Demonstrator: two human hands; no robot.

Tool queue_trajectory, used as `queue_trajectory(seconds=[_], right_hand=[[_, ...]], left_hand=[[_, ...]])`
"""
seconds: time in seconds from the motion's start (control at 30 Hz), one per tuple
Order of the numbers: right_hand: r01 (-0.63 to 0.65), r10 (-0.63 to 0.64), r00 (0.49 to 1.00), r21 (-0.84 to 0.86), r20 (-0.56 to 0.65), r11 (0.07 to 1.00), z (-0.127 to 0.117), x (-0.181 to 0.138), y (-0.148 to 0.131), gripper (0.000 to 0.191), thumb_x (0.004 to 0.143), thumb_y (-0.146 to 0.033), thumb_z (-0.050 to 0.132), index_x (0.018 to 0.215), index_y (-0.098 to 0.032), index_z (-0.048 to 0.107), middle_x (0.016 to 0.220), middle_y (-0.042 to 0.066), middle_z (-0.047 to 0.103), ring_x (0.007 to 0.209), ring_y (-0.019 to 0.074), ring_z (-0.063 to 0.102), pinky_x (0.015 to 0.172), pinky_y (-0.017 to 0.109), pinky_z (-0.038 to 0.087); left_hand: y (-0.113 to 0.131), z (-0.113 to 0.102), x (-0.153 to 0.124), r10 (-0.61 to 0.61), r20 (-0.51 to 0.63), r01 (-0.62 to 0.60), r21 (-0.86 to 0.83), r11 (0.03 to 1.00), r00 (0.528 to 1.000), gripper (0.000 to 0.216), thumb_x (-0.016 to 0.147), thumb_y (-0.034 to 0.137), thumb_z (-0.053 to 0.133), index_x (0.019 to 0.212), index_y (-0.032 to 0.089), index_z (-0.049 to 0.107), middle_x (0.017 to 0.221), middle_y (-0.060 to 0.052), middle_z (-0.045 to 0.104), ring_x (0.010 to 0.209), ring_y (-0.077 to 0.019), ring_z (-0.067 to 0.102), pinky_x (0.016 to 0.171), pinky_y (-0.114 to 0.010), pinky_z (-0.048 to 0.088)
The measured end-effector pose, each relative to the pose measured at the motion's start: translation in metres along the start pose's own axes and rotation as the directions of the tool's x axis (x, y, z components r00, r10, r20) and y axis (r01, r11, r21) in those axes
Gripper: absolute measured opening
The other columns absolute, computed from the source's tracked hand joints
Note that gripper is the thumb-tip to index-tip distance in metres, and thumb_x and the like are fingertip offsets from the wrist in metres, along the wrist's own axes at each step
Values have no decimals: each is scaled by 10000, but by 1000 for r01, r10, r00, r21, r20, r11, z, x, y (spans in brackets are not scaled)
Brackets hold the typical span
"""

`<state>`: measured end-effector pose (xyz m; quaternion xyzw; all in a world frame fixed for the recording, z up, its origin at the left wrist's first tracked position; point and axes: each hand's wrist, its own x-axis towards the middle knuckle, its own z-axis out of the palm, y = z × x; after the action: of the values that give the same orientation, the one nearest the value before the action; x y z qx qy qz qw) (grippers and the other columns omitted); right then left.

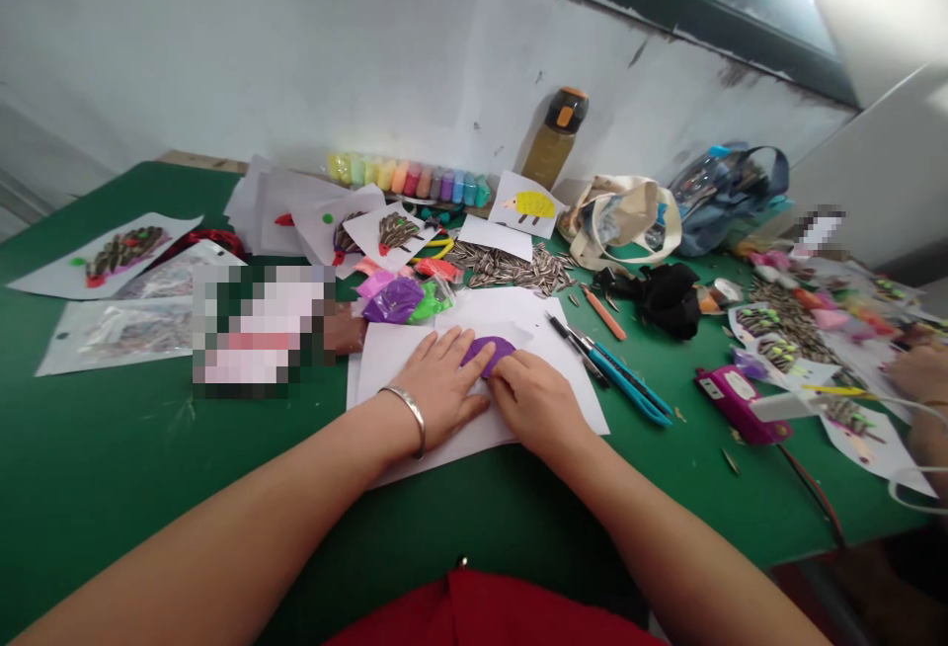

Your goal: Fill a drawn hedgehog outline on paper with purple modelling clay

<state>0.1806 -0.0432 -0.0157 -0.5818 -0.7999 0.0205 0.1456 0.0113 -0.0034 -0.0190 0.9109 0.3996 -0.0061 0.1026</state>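
Head view: purple clay (499, 344) on the paper (574, 391), left hand (438, 385) flat, fingers spread, right hand (539, 397) curled at its edge, can't tell if pinching. Looks like shaping; next press probably wants even pressure.

The person wears a red garment (504, 614), which has a fold or seam in front. At the garment's upper edge is one small shiny piece (463, 562). Beyond the garment, both forearms (244, 518) are bare; the left wears a silver bracelet (413, 411).

bottle (553, 137) by the wall (259, 53), near a cream bag (635, 203)
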Motion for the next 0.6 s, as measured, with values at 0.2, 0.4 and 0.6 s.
queue_trajectory(seconds=[0.2,0.4,0.6], right_hand=[[1,-1,1000,-42,3,999,0,0,-4,211,919,-201,436,745,-193,556,758,33,569,722,162,513,655,270,347],[-28,27,999,14,20,1000,-9,2,4,186,908,-200,467,751,-193,566,754,29,565,728,162,520,663,271,351],[-66,70,997,162,-15,985,-21,6,24,143,890,-174,500,767,-190,571,761,14,561,726,146,516,672,251,366]], left_hand=[[0,0,0,5,11,-5,4,1000,1000,603,941,504,413,1456,196,348,1536,-167,266,1421,-339,185,1131,-510,143],[0,-1,0,-2,34,2,-5,1000,999,614,935,490,429,1464,193,330,1546,-173,233,1425,-340,167,1133,-510,132],[-1,0,1,3,28,-2,-25,1000,1000,598,931,486,443,1471,269,307,1554,-132,239,1423,-341,176,1127,-514,130]])
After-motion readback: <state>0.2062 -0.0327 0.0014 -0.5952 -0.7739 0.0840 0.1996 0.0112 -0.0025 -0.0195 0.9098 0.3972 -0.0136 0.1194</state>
